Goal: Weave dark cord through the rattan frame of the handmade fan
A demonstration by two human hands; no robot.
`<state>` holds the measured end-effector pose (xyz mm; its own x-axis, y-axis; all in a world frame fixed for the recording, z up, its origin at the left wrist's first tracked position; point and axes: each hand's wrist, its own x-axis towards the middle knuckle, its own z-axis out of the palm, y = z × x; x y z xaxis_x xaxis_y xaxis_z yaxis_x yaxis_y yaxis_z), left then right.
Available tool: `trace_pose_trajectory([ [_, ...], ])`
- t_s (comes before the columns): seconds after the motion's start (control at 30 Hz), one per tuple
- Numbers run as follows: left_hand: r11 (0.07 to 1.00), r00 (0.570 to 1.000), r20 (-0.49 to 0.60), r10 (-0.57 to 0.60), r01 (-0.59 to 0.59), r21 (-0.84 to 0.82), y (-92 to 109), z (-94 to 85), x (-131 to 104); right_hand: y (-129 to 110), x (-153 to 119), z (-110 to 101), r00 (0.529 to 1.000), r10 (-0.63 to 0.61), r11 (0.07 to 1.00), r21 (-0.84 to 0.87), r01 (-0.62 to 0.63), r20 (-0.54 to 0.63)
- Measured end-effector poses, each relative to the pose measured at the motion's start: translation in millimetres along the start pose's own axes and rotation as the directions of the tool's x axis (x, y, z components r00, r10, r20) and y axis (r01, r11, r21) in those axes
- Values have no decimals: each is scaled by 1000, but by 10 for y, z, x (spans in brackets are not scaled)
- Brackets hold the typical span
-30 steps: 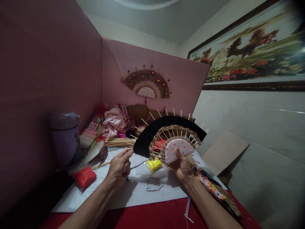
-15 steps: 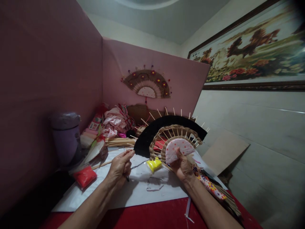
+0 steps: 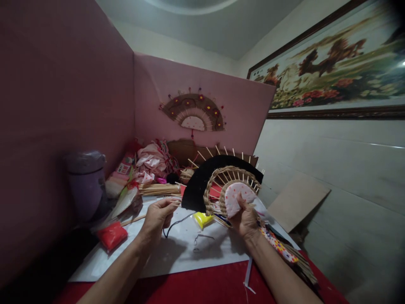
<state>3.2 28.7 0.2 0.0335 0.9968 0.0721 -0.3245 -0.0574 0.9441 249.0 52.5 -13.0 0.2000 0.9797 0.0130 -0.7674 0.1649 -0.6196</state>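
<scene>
My right hand grips a half-round fan by its white centre pad with red dots. Around the pad run braided straw bands, thin sticks fanning outward and a broad black band. My left hand is closed in a pinch near the black band's lower left end, at a pale stick tip; whether it grips the stick is too small to tell. A dark cord hangs below those fingers and runs right to a yellow packet under the fan.
A red packet lies left on the white sheet, with a bundle of sticks behind. A lidded purple container stands at the far left. Flowered fabric lies by my right forearm. A finished fan hangs on the pink panel.
The fan has turned and tilted in my right hand, its left end shifting slightly right. My left fingers have changed their pinch, and the cord now hangs in a loop beneath them.
</scene>
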Motion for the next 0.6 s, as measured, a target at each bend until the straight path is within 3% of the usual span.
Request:
trace_pose_trajectory([
  [0.1,952,982,-36,187,-172,253,0,-21,25,-17,-13,23,999,33,999,-22,-33,-2],
  [0.2,840,932,31,360,-338,425,19,-49,43,-31,-9,35,999,52,997,-64,-52,-1],
  [0.33,928,977,77,200,-214,304,66,-115,57,-32,14,29,998,59,997,-53,-58,11],
  [0.43,964,981,152,117,-149,220,88,-162,61,-32,25,14,999,49,998,-42,-49,15],
  [0.6,870,936,263,233,-321,374,58,-167,86,-51,22,2,997,76,994,-81,-73,33],
])
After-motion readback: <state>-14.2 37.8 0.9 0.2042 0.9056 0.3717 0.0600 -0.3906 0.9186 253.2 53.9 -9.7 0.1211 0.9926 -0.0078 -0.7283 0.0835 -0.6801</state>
